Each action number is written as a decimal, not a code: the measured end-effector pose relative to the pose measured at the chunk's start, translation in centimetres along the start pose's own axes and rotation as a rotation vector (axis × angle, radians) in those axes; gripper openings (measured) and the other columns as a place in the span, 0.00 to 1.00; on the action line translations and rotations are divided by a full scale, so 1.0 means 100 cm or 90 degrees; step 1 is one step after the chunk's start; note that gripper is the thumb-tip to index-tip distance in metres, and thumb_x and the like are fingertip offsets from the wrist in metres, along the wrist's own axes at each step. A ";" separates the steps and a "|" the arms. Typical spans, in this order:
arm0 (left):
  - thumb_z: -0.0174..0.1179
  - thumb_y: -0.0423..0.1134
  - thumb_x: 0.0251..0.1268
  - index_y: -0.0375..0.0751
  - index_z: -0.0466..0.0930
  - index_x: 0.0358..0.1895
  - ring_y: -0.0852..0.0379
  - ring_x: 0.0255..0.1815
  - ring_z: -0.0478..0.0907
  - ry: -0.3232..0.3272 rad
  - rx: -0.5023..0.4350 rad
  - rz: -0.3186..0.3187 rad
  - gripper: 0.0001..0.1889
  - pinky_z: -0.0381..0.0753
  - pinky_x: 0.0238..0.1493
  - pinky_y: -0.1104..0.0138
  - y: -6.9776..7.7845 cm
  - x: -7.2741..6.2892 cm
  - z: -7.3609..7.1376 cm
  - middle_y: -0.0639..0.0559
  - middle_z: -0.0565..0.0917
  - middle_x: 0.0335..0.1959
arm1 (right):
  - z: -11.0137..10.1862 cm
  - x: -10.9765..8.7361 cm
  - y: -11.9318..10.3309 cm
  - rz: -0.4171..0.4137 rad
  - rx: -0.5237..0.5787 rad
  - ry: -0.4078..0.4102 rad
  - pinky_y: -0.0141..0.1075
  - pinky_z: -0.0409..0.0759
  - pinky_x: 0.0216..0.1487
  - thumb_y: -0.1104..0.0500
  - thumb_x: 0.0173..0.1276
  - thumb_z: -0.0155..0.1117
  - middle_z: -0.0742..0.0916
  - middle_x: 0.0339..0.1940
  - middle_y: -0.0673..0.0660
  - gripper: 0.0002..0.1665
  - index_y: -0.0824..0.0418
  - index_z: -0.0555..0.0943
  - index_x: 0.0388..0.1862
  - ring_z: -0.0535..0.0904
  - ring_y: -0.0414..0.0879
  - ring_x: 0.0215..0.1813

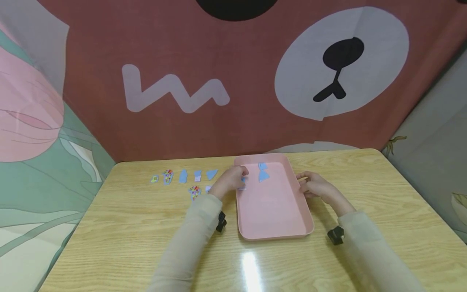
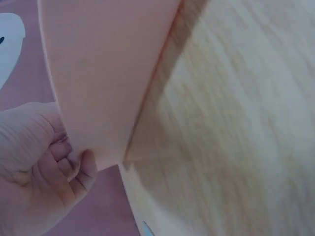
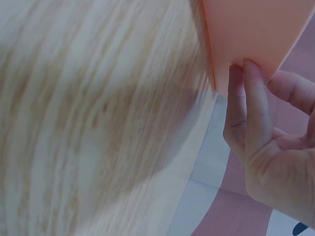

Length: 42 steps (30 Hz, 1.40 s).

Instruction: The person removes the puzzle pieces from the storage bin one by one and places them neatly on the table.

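Near the centre of the frame, a pink tray [image 1: 273, 223] lies on the wooden surface [image 1: 120, 243], with flat blue pieces [image 1: 263, 176] in its upper half. At its upper-left rim, the left hand [image 1: 230, 178] reaches over into it, fingers curled; whether they pinch a piece, I cannot tell. On the right side, the right hand [image 1: 316, 185] grips the wall, some fingers against its outer face and one over the rim.

The likeliest trouble is a knock: a pull by the right hand could jolt the tray and make the pieces inside slide. The pieces look thin and light, so a brush of the left hand could flip or drag those beneath it. To the left, the cream sleeve [image 1: 178, 251] comes near a multicoloured piece [image 1: 195, 192] in the lower row and could sweep it askew.

The tray's raised left wall stands between its inside and the loose upper row, which ends in a blue triangular piece [image 1: 212, 174]. The left hand also partly hides a pale piece [image 1: 208, 188] just beside it. Across the top of the frame hangs a reddish-brown cloth [image 1: 251, 121], behind the far edge.
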State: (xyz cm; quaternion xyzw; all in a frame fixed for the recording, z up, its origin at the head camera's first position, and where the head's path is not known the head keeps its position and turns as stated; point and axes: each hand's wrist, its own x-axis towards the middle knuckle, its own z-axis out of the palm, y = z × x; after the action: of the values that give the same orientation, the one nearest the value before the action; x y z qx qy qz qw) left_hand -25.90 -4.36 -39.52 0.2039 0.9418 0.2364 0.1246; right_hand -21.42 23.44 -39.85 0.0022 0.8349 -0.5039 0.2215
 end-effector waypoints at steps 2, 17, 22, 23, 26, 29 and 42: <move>0.63 0.25 0.55 0.32 0.78 0.54 0.49 0.55 0.77 -0.005 0.011 0.001 0.20 0.77 0.60 0.61 0.000 0.000 0.000 0.42 0.82 0.52 | 0.000 0.000 0.000 0.000 -0.004 0.002 0.32 0.83 0.41 0.68 0.60 0.54 0.78 0.51 0.67 0.35 0.76 0.58 0.66 0.79 0.39 0.39; 0.68 0.34 0.55 0.39 0.79 0.55 0.50 0.59 0.75 -0.023 0.094 -0.002 0.22 0.68 0.68 0.57 0.002 0.004 0.003 0.47 0.82 0.54 | 0.000 0.000 0.000 -0.001 0.007 0.000 0.32 0.83 0.41 0.69 0.59 0.54 0.79 0.49 0.65 0.35 0.76 0.58 0.65 0.79 0.39 0.39; 0.68 0.36 0.56 0.39 0.77 0.57 0.48 0.62 0.72 -0.054 0.114 -0.010 0.23 0.64 0.71 0.55 0.003 0.002 0.001 0.46 0.80 0.58 | 0.000 0.001 0.000 0.000 0.006 -0.001 0.32 0.83 0.41 0.68 0.59 0.54 0.79 0.50 0.66 0.35 0.75 0.58 0.66 0.80 0.39 0.38; 0.68 0.37 0.56 0.39 0.77 0.57 0.48 0.62 0.71 -0.057 0.114 -0.011 0.23 0.64 0.71 0.55 0.003 0.001 0.001 0.45 0.79 0.58 | 0.000 0.001 0.001 0.000 0.003 -0.001 0.31 0.83 0.40 0.68 0.60 0.54 0.79 0.50 0.66 0.35 0.75 0.58 0.66 0.79 0.38 0.38; 0.68 0.38 0.57 0.40 0.77 0.57 0.48 0.62 0.71 -0.064 0.116 -0.013 0.23 0.65 0.71 0.56 0.003 0.001 0.001 0.45 0.79 0.59 | 0.000 0.001 0.001 -0.001 0.001 0.001 0.31 0.83 0.40 0.68 0.60 0.55 0.79 0.50 0.65 0.35 0.75 0.58 0.66 0.79 0.38 0.38; 0.68 0.38 0.56 0.41 0.78 0.56 0.48 0.61 0.71 -0.064 0.110 -0.011 0.22 0.65 0.70 0.56 0.002 0.002 0.001 0.46 0.79 0.59 | -0.001 0.001 0.001 -0.003 0.001 0.001 0.30 0.82 0.40 0.68 0.60 0.54 0.78 0.50 0.66 0.35 0.75 0.58 0.66 0.79 0.38 0.38; 0.70 0.40 0.54 0.45 0.79 0.55 0.52 0.60 0.73 -0.034 0.083 0.064 0.22 0.49 0.75 0.43 -0.004 0.005 0.010 0.50 0.79 0.55 | 0.000 0.000 -0.001 0.000 0.010 -0.004 0.31 0.82 0.41 0.69 0.59 0.53 0.78 0.52 0.69 0.35 0.76 0.58 0.65 0.79 0.39 0.39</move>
State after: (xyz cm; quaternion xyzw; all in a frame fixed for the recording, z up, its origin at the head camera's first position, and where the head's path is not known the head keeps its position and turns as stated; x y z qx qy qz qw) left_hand -26.09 -4.06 -40.65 0.2648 0.9401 0.1748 0.1243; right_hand -21.41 23.41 -39.79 0.0028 0.8303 -0.5103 0.2240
